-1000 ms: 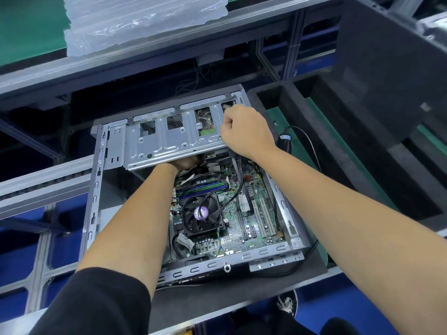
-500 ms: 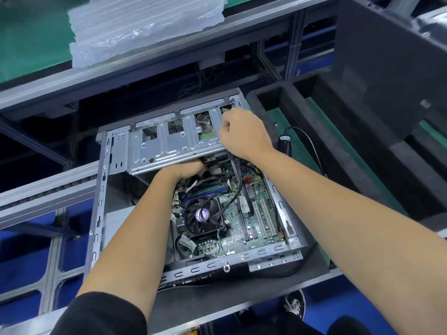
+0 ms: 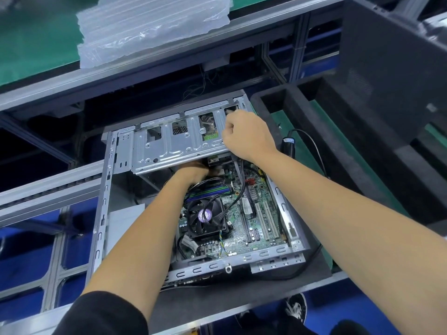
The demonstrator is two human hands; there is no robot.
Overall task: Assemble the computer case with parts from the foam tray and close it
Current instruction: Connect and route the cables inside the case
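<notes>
1. Computer case: open, lying on its side on a dark mat, just left of the foam tray.
2. Drive cage: silver bracket spanning the far end of the case.
3. Right hand: fingers curled, gripping the cage's right end.
4. Left hand: reaching beneath the cage's near edge; fingers hidden, so its grip cannot be told.
5. Motherboard with black fan: on the case floor.
6. Plastic bags: on the green shelf beyond.
</notes>
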